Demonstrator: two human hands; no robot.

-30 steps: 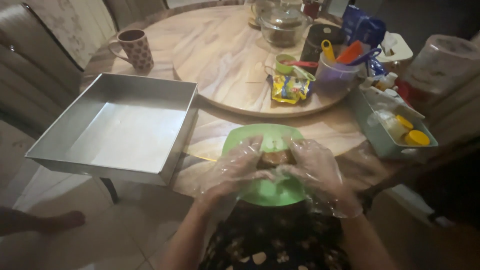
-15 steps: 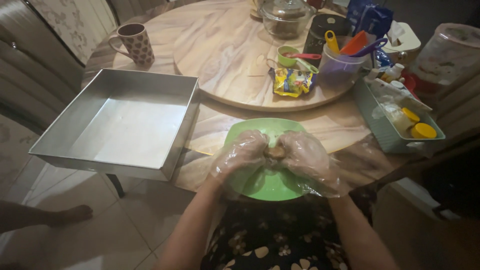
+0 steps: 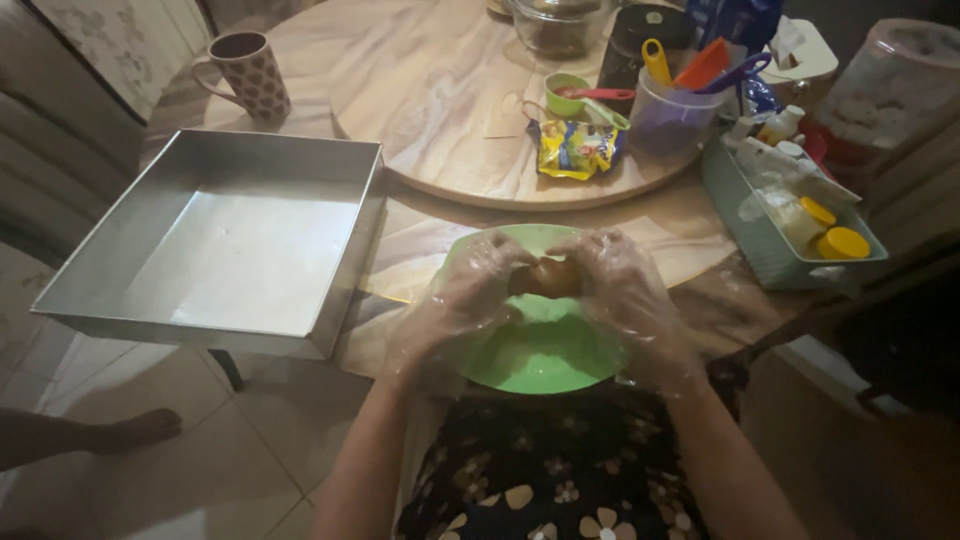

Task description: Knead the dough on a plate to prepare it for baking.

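Both my hands wear thin clear plastic gloves. My left hand [image 3: 465,295] and my right hand [image 3: 620,285] press together around a small brown lump of dough [image 3: 548,277], held just above a green plastic bowl [image 3: 540,355] at the table's near edge. The lump shows only between my fingertips; most of it is hidden by the gloves. A large square metal baking pan [image 3: 215,240] sits empty to the left of my left hand, overhanging the table edge.
A round wooden turntable [image 3: 440,110] holds a yellow snack packet [image 3: 575,148], a small green cup with a red spoon [image 3: 570,92], a tub of utensils [image 3: 675,105] and a glass bowl [image 3: 560,20]. A dotted mug [image 3: 250,72] stands far left. A green basket of bottles [image 3: 790,225] sits right. A bare foot [image 3: 130,432] rests on the floor.
My hands have lifted slightly and closed tighter around the brown lump over the green bowl. The view has shifted a little nearer to the table.
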